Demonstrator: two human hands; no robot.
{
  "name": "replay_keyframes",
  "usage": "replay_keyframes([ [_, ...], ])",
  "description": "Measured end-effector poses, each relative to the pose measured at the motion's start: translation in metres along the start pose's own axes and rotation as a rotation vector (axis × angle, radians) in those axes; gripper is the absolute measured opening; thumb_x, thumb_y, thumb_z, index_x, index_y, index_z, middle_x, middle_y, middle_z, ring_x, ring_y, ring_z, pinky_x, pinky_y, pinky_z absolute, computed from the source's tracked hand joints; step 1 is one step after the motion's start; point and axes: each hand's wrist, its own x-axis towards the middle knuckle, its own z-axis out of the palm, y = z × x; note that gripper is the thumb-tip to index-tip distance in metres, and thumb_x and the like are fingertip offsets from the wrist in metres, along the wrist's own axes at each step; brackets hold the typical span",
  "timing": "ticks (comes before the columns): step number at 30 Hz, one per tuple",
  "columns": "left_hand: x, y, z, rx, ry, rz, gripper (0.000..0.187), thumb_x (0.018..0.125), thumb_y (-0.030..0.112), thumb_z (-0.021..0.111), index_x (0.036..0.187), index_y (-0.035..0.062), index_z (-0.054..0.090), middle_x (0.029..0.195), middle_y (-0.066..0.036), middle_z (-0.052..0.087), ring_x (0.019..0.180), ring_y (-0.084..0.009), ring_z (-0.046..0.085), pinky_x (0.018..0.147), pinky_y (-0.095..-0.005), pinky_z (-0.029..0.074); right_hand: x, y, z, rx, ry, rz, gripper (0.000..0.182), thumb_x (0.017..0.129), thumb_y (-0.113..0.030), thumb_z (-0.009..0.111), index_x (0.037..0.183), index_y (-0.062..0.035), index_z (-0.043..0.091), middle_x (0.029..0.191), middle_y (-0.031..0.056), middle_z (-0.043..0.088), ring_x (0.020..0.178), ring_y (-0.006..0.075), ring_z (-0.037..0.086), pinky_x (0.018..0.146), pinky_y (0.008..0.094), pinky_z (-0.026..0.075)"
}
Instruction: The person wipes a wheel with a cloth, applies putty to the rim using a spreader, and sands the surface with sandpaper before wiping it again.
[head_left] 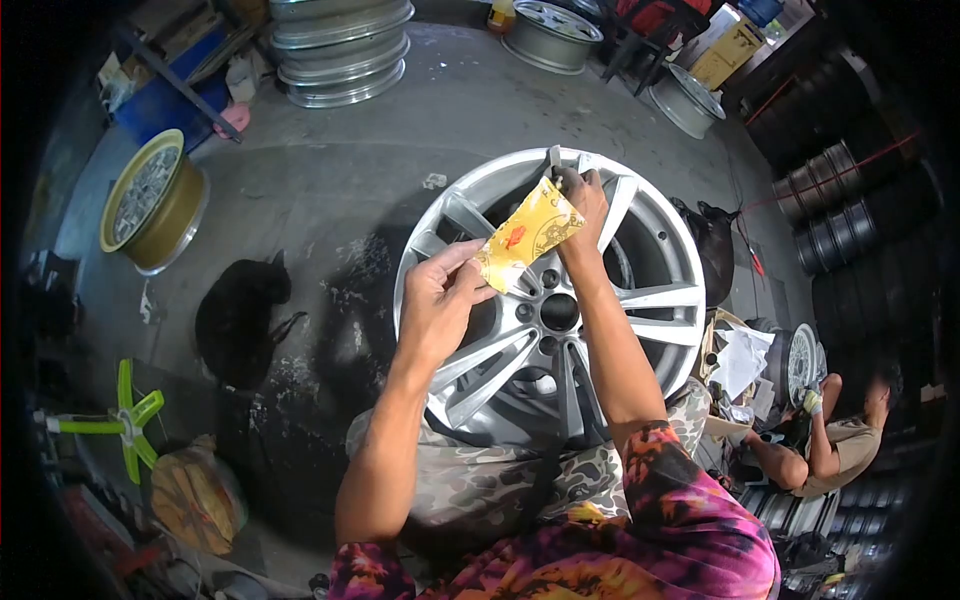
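My left hand pinches the lower left end of a yellow printed sheet, which bears dark lettering, a printed emblem and a red-orange smear. The sheet is held above a silver alloy wheel rim, which leans at my lap with its spoked face toward me. At the rim's upper edge, my right hand is closed, partly behind the sheet. A small flat grey tip sticks out by its fingers; the rest of that object is hidden.
Black dogs or cats lie left and right of the rim. Stacked rims and a gold rim stand beyond. A seated person is at right, near a box of papers. A green star-shaped base lies left.
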Motion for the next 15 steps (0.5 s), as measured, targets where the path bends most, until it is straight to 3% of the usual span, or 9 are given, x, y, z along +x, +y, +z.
replay_keyframes([
  [6,0.002,-0.002,0.001,-0.002,-0.019,0.008,0.032,0.102,0.012,0.054,0.126,-0.0085,0.059,0.115,-0.014,0.067,0.103,-0.0209,0.067,0.090,-0.0356,0.057,0.005,0.001,0.004,-0.069,-0.027,0.032,0.029,0.078,-0.018,0.068,0.103,-0.0052,0.074,0.090,0.0227,0.060,0.083,0.0409,0.063,0.073,0.0479,0.050],
  [8,0.002,-0.003,0.000,0.006,-0.029,0.014,0.033,0.102,0.012,0.054,0.126,-0.0090,0.058,0.115,-0.015,0.067,0.104,-0.0210,0.067,0.090,-0.0357,0.057,0.000,0.003,0.005,0.023,-0.013,-0.067,0.029,0.077,-0.017,0.068,0.104,-0.0059,0.075,0.089,0.0224,0.060,0.083,0.0405,0.063,0.073,0.0473,0.050],
  [15,0.004,-0.010,-0.001,-0.016,-0.007,0.012,0.032,0.101,0.013,0.056,0.123,-0.0093,0.061,0.111,-0.016,0.069,0.102,-0.0209,0.068,0.091,-0.0363,0.057,0.015,0.025,-0.028,-0.080,0.002,-0.051,0.025,0.075,-0.007,0.072,0.099,-0.0012,0.075,0.087,0.0251,0.059,0.087,0.0417,0.061,0.078,0.0490,0.049],
])
